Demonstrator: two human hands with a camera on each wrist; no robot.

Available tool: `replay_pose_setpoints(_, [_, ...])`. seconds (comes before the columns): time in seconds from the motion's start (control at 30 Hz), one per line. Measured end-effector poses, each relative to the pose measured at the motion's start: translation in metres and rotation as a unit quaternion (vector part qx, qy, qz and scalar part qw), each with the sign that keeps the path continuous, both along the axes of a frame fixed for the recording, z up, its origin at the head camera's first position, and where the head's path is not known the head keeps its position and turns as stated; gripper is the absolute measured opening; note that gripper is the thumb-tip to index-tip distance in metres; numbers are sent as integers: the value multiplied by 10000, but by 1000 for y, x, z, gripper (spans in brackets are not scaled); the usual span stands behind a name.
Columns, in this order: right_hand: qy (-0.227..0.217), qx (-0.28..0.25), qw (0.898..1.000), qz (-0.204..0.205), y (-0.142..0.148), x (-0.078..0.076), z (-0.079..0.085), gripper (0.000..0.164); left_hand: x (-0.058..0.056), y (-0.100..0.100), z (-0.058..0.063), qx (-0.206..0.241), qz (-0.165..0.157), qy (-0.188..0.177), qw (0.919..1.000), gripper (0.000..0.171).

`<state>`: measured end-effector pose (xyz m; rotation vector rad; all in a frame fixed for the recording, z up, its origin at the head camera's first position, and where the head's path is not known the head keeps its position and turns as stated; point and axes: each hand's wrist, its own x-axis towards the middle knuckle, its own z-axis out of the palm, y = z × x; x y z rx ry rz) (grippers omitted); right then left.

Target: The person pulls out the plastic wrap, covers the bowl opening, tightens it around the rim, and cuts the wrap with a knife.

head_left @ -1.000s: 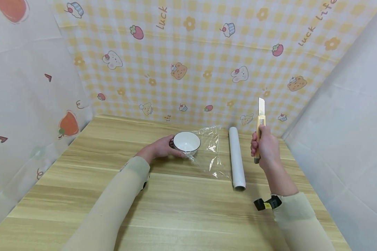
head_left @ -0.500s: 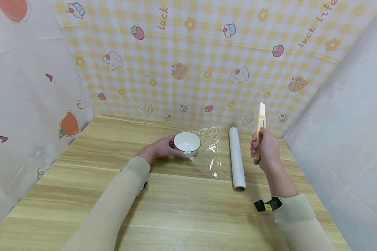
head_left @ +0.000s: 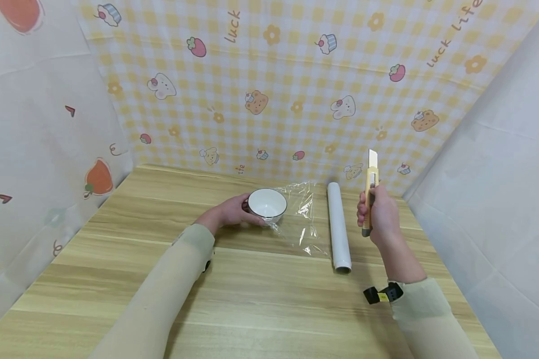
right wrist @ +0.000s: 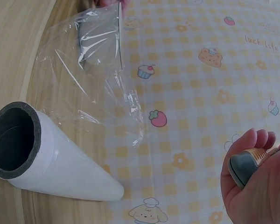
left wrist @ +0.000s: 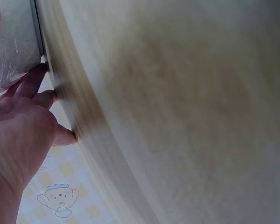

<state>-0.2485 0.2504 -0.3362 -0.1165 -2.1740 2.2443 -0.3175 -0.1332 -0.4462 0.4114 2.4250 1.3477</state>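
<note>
In the head view my left hand (head_left: pixel 233 211) grips the side of a white bowl (head_left: pixel 267 203) with a dark rim, thumb at the near side and fingers round the left. Clear plastic wrap (head_left: pixel 303 219) stretches from the bowl to a white wrap roll (head_left: pixel 339 227) lying lengthwise on its right. My right hand (head_left: pixel 382 212) holds a yellow utility knife (head_left: pixel 371 194) upright, right of the roll, its thumb on the slider and part of the blade out. Seen from the right wrist, the knife's grey butt end (right wrist: pixel 242 167) pokes out of the curled fingers.
A wood-grain table (head_left: pixel 251 309) carries everything. Behind it hangs a yellow checked cloth (head_left: pixel 278 124) with cartoon prints, and pale sheets (head_left: pixel 489 209) close off both sides. Each sleeve ends in a wrist-worn camera; the right one (head_left: pixel 382 293) shows plainly.
The utility knife has dropped slightly, and its blade sticks out less as the right thumb has slid back toward the butt. My left hand, the bowl, the wrap and the roll stay put.
</note>
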Motion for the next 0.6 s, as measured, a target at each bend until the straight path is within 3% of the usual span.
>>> replay_pose_setpoints(0.17, [-9,-44,10000,-22,0,0,-2,39,0,0,0,-9,-3,21,10000,108])
replay_pose_setpoints(0.43, [72,170,9984,-531,1,-4,-3,25,0,0,0,-41,37,-11,10000,109])
replay_pose_setpoints(0.6, [447,116,9974,-553,3,-5,-6,39,1,-1,0,-98,57,18,9999,111])
